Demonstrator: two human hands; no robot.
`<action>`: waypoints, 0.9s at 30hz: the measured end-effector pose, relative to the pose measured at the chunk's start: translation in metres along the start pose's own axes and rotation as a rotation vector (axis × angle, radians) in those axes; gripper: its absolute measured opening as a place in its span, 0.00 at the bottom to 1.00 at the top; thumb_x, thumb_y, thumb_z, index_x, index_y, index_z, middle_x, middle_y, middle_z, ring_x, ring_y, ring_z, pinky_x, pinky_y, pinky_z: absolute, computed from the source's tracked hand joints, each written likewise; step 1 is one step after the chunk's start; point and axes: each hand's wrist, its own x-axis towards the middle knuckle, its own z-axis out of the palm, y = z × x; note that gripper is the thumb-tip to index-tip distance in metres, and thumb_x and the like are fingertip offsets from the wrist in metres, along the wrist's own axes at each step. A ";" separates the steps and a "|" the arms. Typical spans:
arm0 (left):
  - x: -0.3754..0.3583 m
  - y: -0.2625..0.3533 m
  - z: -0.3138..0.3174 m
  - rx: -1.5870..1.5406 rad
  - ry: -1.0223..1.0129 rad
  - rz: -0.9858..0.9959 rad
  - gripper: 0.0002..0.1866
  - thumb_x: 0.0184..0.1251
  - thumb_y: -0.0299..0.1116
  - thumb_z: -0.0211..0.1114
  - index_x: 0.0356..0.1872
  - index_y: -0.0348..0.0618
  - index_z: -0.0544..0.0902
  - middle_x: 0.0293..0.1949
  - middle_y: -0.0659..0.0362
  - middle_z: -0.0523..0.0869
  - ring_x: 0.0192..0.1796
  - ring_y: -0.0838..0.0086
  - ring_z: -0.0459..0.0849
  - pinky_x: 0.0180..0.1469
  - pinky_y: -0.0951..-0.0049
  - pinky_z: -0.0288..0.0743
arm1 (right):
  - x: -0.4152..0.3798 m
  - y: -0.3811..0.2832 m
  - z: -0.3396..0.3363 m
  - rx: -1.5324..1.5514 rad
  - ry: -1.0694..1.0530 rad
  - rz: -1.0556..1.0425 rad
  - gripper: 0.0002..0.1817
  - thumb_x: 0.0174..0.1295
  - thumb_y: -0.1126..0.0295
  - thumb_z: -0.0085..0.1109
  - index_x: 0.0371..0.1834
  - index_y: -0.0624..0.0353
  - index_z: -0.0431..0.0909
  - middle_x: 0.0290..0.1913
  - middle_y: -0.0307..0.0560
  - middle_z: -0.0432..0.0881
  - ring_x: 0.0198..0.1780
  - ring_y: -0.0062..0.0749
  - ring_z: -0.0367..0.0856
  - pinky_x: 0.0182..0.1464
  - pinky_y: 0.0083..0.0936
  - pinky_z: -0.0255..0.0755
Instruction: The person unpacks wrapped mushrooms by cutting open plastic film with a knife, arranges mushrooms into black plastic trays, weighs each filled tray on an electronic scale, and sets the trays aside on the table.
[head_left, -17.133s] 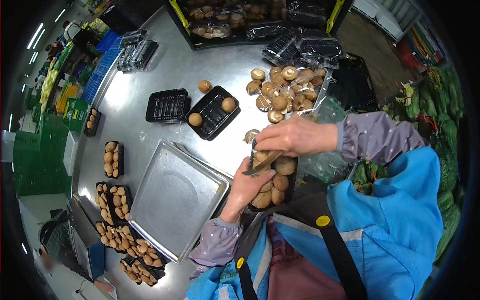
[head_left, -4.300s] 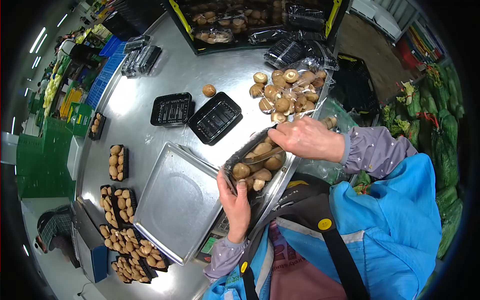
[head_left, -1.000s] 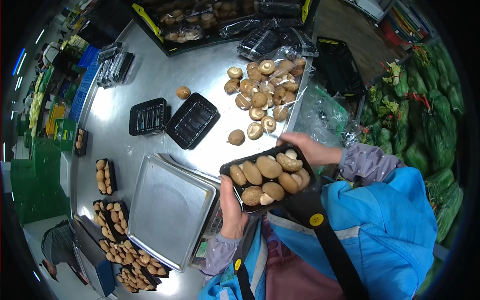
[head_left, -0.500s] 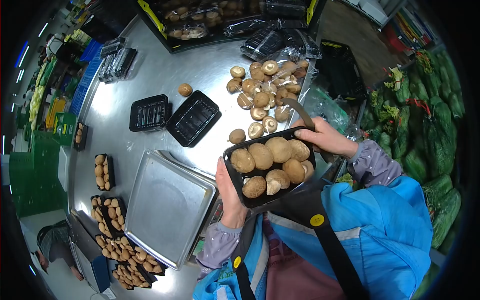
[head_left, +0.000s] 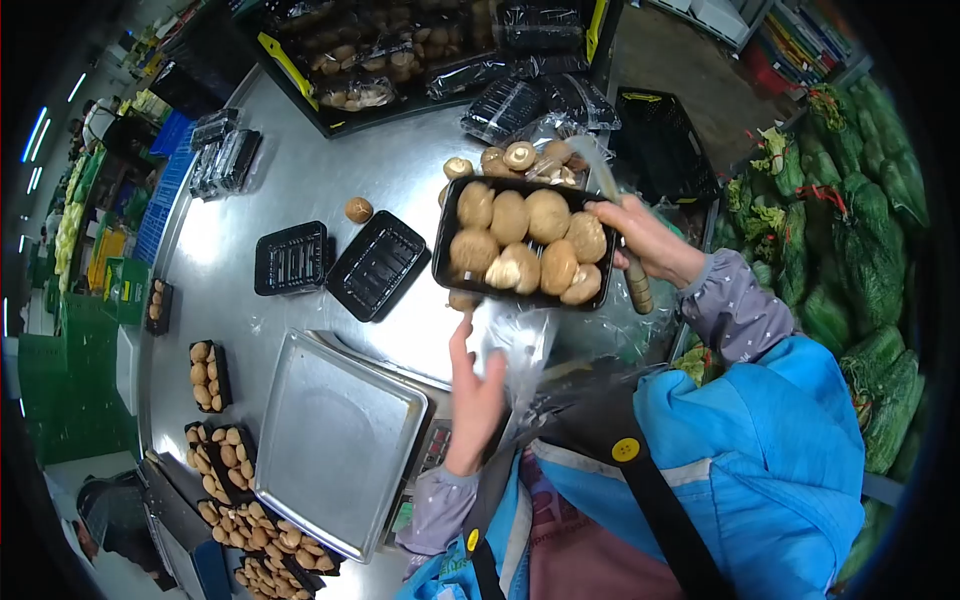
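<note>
My right hand (head_left: 650, 240) grips the right end of a black plastic tray (head_left: 440, 262), and a curved knife with a wooden handle (head_left: 639, 288) is in the same hand. Brown mushrooms (head_left: 548, 216) fill the tray, several in two rows, mostly caps up; one shows its pale stem. Below the tray's left side, my left hand (head_left: 474, 395) is off it, fingers apart and slightly blurred. Behind the tray, a pile of loose mushrooms (head_left: 519, 156) is partly hidden. Clear plastic film (head_left: 525, 345) hangs near my left hand.
Two unfilled black trays (head_left: 378, 266) and one mushroom (head_left: 358, 209) lie on the metal table. A scale with a metal pan (head_left: 340, 440) stands nearer. Filled trays (head_left: 235, 460) line the left edge. A black crate (head_left: 330, 125) holds wrapped packs. Green vegetables (head_left: 870, 290) are stacked at right.
The tray of mushrooms has moved up and away from my body, over the loose pile. My left hand has let go of it. The knife has turned, its handle now showing below my right hand.
</note>
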 end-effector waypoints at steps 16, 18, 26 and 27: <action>-0.080 -0.022 -0.128 -0.926 0.852 -0.130 0.30 0.66 0.53 0.55 0.60 0.40 0.69 0.56 0.56 0.76 0.54 0.67 0.77 0.53 0.67 0.73 | 0.074 0.004 0.063 -0.540 -0.474 -0.163 0.20 0.61 0.60 0.56 0.47 0.66 0.72 0.35 0.49 0.82 0.22 0.22 0.77 0.25 0.21 0.73; -0.107 -0.059 -0.159 -0.894 1.021 -0.155 0.27 0.66 0.52 0.56 0.55 0.40 0.72 0.47 0.57 0.81 0.40 0.71 0.81 0.34 0.76 0.75 | 0.131 0.023 0.039 -0.651 -0.223 -0.302 0.16 0.56 0.63 0.59 0.40 0.66 0.75 0.35 0.52 0.83 0.32 0.30 0.82 0.35 0.27 0.76; -0.166 -0.085 -0.196 -0.555 1.301 -0.319 0.27 0.67 0.45 0.58 0.58 0.37 0.68 0.51 0.54 0.76 0.48 0.68 0.77 0.48 0.70 0.75 | 0.250 0.001 0.008 -1.439 0.353 -0.671 0.26 0.47 0.62 0.64 0.49 0.58 0.65 0.46 0.54 0.71 0.45 0.51 0.77 0.42 0.42 0.76; -0.169 -0.082 -0.195 -0.504 1.283 -0.278 0.26 0.67 0.45 0.58 0.59 0.38 0.68 0.51 0.55 0.75 0.48 0.69 0.76 0.48 0.69 0.74 | 0.255 0.000 0.016 -1.471 0.380 -0.706 0.30 0.43 0.61 0.68 0.49 0.57 0.65 0.46 0.52 0.70 0.46 0.51 0.76 0.41 0.40 0.77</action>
